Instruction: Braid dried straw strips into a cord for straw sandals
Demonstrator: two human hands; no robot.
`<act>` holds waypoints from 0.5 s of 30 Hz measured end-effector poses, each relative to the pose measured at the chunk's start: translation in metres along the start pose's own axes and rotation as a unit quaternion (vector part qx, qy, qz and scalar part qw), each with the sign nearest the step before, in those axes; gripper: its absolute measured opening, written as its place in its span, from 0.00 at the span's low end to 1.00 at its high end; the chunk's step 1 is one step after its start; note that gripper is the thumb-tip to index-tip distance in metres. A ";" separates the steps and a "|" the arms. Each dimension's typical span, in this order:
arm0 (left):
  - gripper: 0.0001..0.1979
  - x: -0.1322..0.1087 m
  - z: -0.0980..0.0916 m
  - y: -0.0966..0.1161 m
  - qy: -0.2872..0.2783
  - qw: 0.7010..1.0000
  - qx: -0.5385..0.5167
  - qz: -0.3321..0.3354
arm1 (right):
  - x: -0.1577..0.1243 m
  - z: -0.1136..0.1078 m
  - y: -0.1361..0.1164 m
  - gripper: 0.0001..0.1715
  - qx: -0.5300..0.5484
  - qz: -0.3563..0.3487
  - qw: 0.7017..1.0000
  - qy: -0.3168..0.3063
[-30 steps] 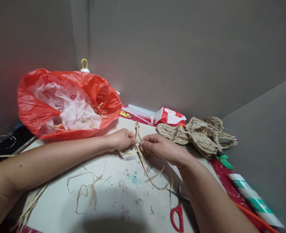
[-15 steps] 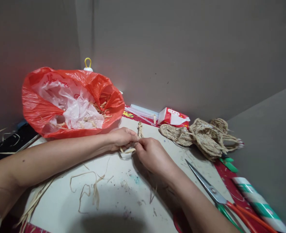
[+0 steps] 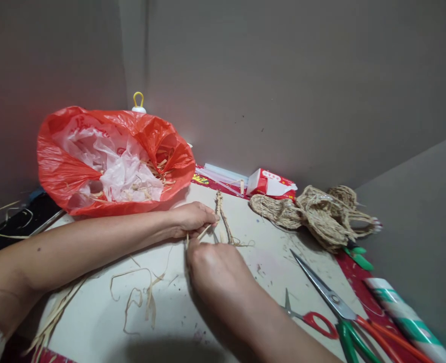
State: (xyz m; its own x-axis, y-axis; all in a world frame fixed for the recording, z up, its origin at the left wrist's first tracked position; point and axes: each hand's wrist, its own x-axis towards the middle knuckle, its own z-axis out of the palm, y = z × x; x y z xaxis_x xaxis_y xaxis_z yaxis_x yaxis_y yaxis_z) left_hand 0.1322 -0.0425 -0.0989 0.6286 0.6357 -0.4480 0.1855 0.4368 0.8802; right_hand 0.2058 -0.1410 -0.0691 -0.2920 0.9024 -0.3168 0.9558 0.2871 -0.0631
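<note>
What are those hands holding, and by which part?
The left hand pinches a braided cord near its bent far end. A pale strand runs toward the right hand, whose grip is hidden, so its hold cannot be told.

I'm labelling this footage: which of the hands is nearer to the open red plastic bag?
Left: the left hand is just in front of the right end of the red plastic bag; the right hand is farther from it, nearer the person.

The right hand (image 3: pixel 218 267) hides its own fingertips. Large scissors (image 3: pixel 335 299) run off the bottom edge at the handles.
</note>
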 end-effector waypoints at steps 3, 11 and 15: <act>0.15 -0.001 -0.001 0.000 -0.016 1.000 -0.019 -0.002 | -0.022 -0.013 -0.002 0.07 0.084 -0.118 0.988 -0.054; 0.15 -0.001 -0.003 -0.002 -0.037 0.998 -0.031 0.029 | 0.013 -0.021 0.078 0.19 0.384 0.123 0.870 0.285; 0.14 -0.001 -0.003 -0.006 -0.029 0.997 -0.008 0.068 | 0.035 -0.004 0.076 0.17 0.574 0.144 0.791 0.155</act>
State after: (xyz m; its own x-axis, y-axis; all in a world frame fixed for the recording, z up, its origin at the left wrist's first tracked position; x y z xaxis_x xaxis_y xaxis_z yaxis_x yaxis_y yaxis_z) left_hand 0.1286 -0.0440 -0.1044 0.6904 0.6515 -0.3145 0.0846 0.3591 0.9294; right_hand 0.2684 -0.0863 -0.0810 0.1194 0.9641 -0.2374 0.3336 -0.2641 -0.9050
